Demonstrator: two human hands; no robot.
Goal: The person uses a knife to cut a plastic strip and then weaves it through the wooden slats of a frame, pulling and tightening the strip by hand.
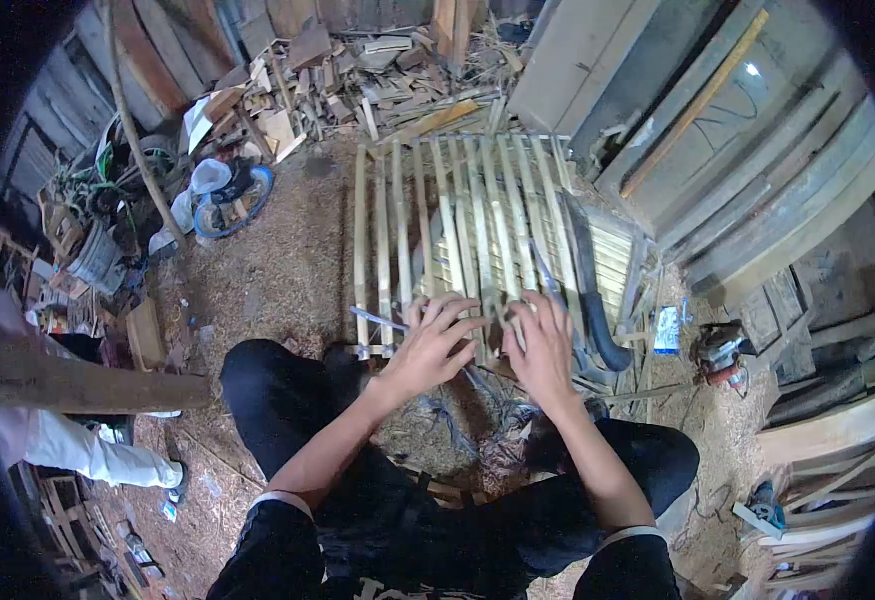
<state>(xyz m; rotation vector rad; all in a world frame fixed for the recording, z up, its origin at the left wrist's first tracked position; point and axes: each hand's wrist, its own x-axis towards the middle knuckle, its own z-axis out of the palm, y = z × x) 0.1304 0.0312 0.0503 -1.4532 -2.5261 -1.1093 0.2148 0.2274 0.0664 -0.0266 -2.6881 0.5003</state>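
Note:
A panel of pale wooden slats [388, 230] lies in front of me, the slats running away from my body with narrow gaps between them. Over its near end is my left hand [436, 345], fingers bent but spread apart, touching the slats. A thin purple-blue strap [373, 318] crosses the slats and passes under that hand. Close beside it on the right, my right hand [541, 350] has its fingers curled down at the slat ends. What its fingertips grip, if anything, is hidden. Another piece of blue strap [543, 262] lies across the slats just beyond it.
A dark curved tube [603, 330] runs along the panel's right side. Farther right sits a red-and-grey power tool [723, 355]. Scrap wood [398, 85] is heaped behind the panel. At left are a blue-rimmed basin [263, 185] and a person in light trousers [108, 450].

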